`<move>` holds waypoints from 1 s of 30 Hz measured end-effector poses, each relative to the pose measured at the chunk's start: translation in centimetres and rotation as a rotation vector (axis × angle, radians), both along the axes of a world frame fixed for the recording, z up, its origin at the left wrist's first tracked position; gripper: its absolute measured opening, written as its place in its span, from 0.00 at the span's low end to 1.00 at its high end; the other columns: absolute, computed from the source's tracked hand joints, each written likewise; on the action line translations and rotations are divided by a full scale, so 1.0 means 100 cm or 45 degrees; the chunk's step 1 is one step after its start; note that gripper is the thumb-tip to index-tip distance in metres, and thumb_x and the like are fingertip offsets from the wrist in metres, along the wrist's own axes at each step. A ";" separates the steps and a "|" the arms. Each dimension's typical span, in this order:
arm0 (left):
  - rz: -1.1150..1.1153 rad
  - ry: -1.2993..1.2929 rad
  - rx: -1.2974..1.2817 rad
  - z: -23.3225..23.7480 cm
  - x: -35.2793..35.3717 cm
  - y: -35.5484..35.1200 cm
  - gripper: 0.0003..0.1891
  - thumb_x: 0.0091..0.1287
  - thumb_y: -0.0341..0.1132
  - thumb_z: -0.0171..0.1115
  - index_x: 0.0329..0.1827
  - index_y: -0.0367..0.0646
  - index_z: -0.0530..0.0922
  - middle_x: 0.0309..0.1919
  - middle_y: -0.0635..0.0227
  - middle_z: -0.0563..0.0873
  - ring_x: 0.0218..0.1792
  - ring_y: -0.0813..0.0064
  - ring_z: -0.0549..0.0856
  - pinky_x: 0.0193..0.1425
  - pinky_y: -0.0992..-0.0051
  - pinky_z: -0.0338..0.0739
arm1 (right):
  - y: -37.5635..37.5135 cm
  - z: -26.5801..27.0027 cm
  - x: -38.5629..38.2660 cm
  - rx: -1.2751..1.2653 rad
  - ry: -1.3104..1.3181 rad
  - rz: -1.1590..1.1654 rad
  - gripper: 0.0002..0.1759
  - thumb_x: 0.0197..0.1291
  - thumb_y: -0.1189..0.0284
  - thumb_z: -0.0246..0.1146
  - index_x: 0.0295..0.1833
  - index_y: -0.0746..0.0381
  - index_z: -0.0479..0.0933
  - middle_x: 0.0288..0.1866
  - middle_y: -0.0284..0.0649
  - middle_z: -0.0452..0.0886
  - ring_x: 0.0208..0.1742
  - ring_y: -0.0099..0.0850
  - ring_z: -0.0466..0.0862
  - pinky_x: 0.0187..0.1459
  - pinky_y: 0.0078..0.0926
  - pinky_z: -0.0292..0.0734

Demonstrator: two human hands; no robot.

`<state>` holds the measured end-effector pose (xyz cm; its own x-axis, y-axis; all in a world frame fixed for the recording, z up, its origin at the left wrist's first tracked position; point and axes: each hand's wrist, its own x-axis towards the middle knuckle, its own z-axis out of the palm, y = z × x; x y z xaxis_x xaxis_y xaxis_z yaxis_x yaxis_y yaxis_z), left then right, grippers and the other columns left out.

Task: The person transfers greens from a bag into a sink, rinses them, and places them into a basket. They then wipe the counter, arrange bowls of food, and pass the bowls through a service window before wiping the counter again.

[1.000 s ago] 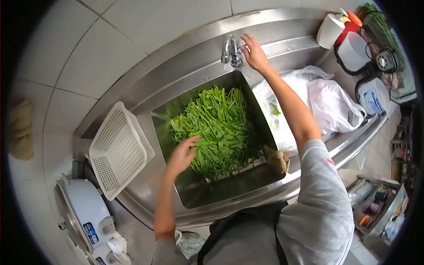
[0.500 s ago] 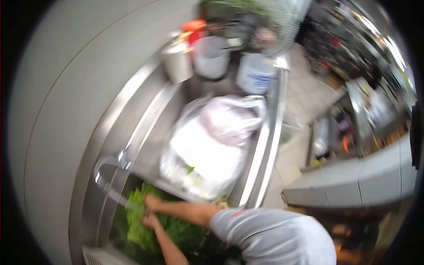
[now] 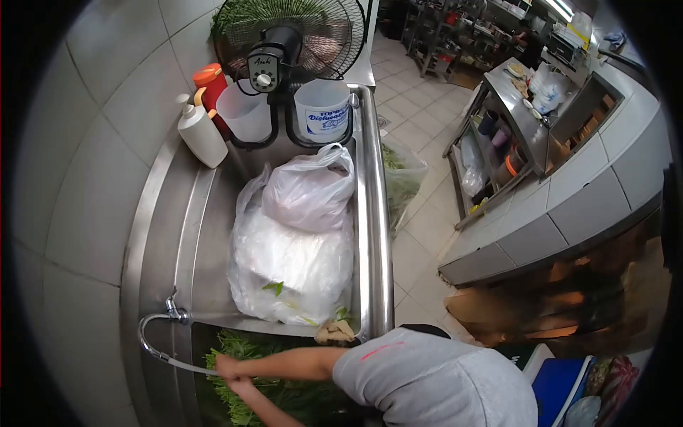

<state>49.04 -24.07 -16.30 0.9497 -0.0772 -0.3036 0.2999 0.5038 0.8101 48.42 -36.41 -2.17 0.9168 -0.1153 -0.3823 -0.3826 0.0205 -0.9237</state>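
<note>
Leafy greens [image 3: 245, 409] with fine, feathery stems fill the dark sink basin [image 3: 208, 334] at the bottom of the head view. My right hand [image 3: 228, 366] is closed among the stems, beside the end of the pale hose [image 3: 188, 366] on the curved tap [image 3: 146, 331]. My left hand [image 3: 240, 386] is pressed close below it, also closed on the greens. Most of the fingers are hidden. A crumpled beige cloth-like thing [image 3: 334, 331] sits on the basin divider near my right forearm.
White plastic bags [image 3: 295, 249] lie in the neighbouring sink. Behind them stand a pump bottle [image 3: 202, 135], a red jug [image 3: 211, 96], two tubs [image 3: 245, 114] and a fan [image 3: 284, 50]. A bag of greens [image 3: 402, 178] is on the floor; a steel table [image 3: 523, 107] stands right.
The view has swung and sharpened, so the sink and bags appear further left. Both hands remain together at the greens, now lower in view and closer to the hose end.
</note>
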 end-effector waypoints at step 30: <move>-0.162 -0.103 0.815 0.178 -0.103 -0.046 0.16 0.69 0.37 0.46 0.53 0.37 0.73 0.51 0.61 0.78 0.53 0.70 0.76 0.56 0.74 0.68 | -0.056 0.078 0.109 0.435 -0.081 0.088 0.34 0.60 0.45 0.45 0.61 0.61 0.63 0.57 0.46 0.68 0.57 0.37 0.66 0.58 0.36 0.61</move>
